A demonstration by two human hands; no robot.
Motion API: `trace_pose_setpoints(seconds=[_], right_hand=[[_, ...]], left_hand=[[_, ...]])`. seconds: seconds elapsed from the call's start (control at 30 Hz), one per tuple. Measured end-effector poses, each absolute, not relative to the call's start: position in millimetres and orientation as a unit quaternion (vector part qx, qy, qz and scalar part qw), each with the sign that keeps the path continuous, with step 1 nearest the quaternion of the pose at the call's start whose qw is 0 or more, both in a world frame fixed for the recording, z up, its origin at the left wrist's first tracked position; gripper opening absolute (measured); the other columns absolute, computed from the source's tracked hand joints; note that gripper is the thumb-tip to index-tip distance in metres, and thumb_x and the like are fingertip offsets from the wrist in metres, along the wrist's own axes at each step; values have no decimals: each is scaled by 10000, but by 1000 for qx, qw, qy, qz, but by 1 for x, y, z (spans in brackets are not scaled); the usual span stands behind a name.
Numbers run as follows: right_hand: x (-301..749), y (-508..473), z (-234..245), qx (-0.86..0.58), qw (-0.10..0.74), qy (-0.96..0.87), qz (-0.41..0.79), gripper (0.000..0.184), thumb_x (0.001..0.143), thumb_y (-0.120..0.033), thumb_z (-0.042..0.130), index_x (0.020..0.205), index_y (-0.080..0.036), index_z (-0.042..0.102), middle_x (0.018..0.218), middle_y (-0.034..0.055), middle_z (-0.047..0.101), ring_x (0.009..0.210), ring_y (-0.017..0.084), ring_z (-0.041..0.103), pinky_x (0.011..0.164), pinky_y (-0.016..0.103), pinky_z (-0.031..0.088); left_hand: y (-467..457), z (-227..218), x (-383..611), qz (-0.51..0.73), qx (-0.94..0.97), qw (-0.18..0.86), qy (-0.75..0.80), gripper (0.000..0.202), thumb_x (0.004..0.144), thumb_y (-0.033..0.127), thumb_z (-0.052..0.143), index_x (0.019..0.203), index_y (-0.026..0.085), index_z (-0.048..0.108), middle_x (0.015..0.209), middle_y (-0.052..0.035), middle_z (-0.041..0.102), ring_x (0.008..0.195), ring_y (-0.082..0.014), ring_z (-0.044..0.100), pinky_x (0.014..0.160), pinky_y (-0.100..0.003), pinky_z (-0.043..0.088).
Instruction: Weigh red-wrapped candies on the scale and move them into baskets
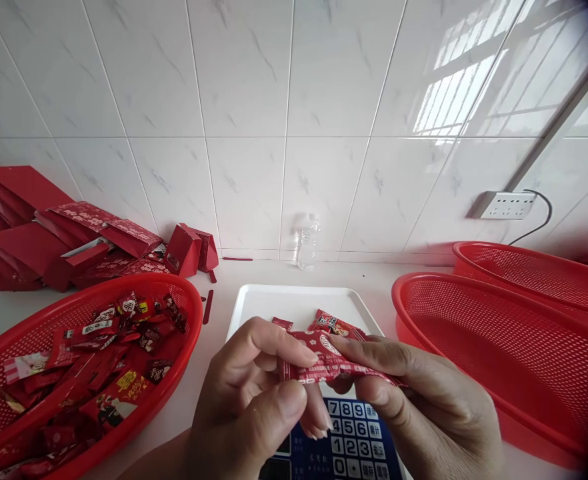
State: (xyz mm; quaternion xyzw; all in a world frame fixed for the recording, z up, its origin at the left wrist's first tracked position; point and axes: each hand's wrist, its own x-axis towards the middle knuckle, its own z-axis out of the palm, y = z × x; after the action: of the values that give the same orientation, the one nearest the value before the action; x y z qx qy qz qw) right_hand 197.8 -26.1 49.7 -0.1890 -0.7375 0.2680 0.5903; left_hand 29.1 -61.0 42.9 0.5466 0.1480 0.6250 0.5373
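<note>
Btwn L hand (pixel 247 400) & R hand (pixel 437 393), red pkt (pixel 330 364), over scale (pixel 257 303)

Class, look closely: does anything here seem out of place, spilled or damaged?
Slightly: a thin red strip lies loose on the counter beside the packet-filled basket, like a stray scrap; the red cartons are heaped untidily. I see no spill.
</note>
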Motion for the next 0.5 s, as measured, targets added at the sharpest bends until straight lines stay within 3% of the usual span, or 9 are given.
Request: trace_pose_setpoints(seconds=[0.27, 0.5], right_hand=[[199, -27, 49, -176, 585, -740, 282, 312, 886, -234, 672, 1161, -383, 675, 919, -6, 747, 738, 174, 711, 625, 243, 606], [200, -28, 46, -208, 584, -735, 274, 300, 875, -200, 667, 1145, -329, 685, 1075, 38, 721, 850, 211, 713, 705, 288, 607]], left_hand=[[-62, 44, 32, 627, 533, 547, 155, 104, 916, 305, 607, 1002, 256, 639, 720, 7, 662, 668, -114, 582, 671, -246, 493], [-61, 48, 32, 620, 552, 534, 159, 114, 927, 299, 597, 1030, 264, 628, 819, 15, 643, 734, -90, 584, 724, -195, 483]])
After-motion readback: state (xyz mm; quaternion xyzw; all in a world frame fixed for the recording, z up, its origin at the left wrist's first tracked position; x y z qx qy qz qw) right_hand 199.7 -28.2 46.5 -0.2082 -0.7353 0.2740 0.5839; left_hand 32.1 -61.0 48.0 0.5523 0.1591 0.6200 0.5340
